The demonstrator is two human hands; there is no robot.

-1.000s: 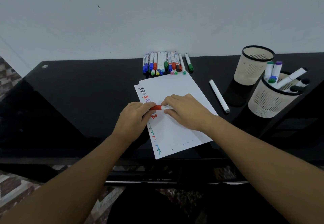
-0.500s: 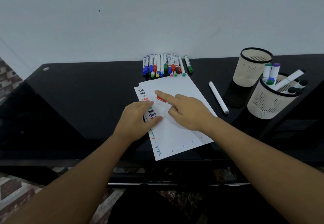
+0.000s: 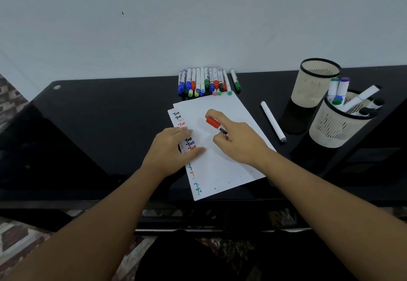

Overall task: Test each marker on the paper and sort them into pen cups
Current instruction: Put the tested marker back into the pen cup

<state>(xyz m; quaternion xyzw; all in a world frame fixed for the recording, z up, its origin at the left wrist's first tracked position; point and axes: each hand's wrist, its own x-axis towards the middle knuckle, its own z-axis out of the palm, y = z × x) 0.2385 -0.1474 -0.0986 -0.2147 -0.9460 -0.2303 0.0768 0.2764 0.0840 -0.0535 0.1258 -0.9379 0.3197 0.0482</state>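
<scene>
Markers and paper lie on your black glass desk point(image 3: 105, 131), which runs across the view below a pale wall point(image 3: 198, 16). Two white sheets of paper point(image 3: 222, 166) lie stacked at the desk's centre, the lower one showing a left margin of "Test" marks in several colours. Your left hand point(image 3: 171, 150) lies on that margin, fingers straight and relaxed, thumb spread onto the top sheet, gripping nothing; the forearm reaches in from lower left. Your right hand point(image 3: 237, 142) hovers over the top sheet, forearm entering from lower right, index finger extended along the red marker point(image 3: 214, 123), which it pinches with the thumb; the remaining fingers are curled. The red end points up and left, away from you. Two beige pen cups stand at right: the far cup point(image 3: 315, 82), and the near cup point(image 3: 339, 124) holding several markers with green, purple and black ends. A row of capped markers point(image 3: 207, 81) lies side by side at the desk's far edge, just beyond the paper. One white marker point(image 3: 273, 121) lies alone between paper and cups.
</scene>
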